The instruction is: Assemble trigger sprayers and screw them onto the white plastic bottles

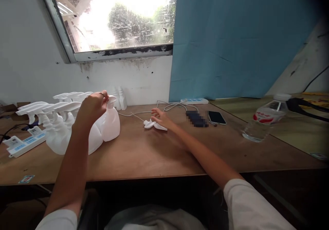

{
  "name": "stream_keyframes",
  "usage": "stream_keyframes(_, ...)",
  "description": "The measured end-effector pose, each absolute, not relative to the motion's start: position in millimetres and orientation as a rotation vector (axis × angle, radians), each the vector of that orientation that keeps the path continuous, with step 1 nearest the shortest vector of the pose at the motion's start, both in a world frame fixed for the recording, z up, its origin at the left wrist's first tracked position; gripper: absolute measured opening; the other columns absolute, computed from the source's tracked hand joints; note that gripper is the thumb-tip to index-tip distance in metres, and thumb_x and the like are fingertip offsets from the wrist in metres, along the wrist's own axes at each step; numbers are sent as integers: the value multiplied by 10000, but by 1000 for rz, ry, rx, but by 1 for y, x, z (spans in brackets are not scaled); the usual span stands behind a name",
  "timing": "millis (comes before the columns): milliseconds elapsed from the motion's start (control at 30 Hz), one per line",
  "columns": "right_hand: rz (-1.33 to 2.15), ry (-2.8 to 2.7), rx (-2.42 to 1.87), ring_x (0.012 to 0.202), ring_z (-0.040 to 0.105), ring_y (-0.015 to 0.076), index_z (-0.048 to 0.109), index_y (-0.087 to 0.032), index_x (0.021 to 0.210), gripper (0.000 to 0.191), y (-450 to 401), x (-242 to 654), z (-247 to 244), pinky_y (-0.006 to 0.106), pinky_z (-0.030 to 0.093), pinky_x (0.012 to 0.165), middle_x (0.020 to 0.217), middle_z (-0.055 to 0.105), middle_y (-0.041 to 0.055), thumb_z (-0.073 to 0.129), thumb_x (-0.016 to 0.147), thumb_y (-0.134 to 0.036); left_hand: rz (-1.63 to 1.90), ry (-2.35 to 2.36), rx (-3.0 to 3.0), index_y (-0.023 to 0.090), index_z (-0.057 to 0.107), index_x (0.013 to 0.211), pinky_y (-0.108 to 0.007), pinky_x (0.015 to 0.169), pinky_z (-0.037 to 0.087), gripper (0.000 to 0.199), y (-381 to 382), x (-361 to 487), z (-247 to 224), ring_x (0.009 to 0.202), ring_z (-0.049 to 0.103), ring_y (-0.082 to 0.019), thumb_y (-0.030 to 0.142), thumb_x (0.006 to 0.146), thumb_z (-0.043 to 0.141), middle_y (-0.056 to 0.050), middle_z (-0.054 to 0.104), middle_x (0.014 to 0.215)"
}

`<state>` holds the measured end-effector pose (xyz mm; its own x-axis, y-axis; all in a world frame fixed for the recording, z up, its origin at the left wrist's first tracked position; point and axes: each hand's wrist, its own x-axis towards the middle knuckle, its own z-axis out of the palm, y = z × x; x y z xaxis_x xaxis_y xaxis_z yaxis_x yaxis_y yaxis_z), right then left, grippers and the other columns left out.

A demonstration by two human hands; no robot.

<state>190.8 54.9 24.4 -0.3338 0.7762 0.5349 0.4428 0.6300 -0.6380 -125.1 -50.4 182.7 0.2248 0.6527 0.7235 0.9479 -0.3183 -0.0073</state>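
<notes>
A group of white spray bottles (59, 137) with trigger heads stands at the left of the table. My left hand (93, 107) is closed, its fingers pinched at the top of the rightmost white bottle (111, 125), which stands upright beside the others. What exactly the fingertips grip there is partly hidden behind the hand. On the table to the right lies a loose white trigger sprayer (154, 124) with a thin dip tube pointing to the back left. Over it reaches my right hand (162, 118), fingers apart and not wrapped round the sprayer.
Behind the bottles, small white bottles (122, 98) stand against the wall. A power strip (27, 143) lies at far left, another strip (194, 101) with white cables at the back. A phone (217, 117), a blurred dark object (196, 119) and a water bottle (266, 118) are on the right.
</notes>
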Motion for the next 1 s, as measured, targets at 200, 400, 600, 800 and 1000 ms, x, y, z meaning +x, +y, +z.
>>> stream_keyframes(200,317,-2293,-1315,1245,512,351,582,-143,1248,590,48,216,7,464,385,1041,1317,580,193,761,720,-334,-874,-1614,-1863,199,542,935,-373,749,440,132,-52,-130,177,864,574,-297,272,863,458,-97,607,838)
stream_keyframes(400,336,-2355,-1257,1230,535,291,598,-140,1259,438,48,218,16,405,398,1046,1321,594,161,629,852,-296,-964,-1565,-1739,179,565,883,-425,912,429,128,-39,-137,173,958,504,-298,269,847,481,-122,602,937)
stream_keyframes(600,212,-2499,-1179,1161,577,257,628,-165,1254,506,55,237,16,364,425,987,1230,655,127,439,822,18,-1113,-1454,-1614,141,618,908,-473,981,402,190,-50,-129,176,1076,492,-314,275,887,484,-149,599,1052)
stream_keyframes(800,92,-2685,-1119,1165,572,272,582,-238,1317,594,52,254,10,411,405,1001,1273,638,93,461,800,30,-1453,-1287,-1691,170,595,980,-443,1022,390,144,11,-44,161,1120,509,-284,232,863,536,-109,580,1068)
stream_keyframes(1000,108,-2656,-978,1144,539,258,593,-159,1276,515,31,261,9,411,422,985,1236,633,135,422,824,21,-1536,-2099,-1589,101,504,1200,-465,1062,375,465,177,-10,121,1272,439,-340,287,794,634,-211,456,1350)
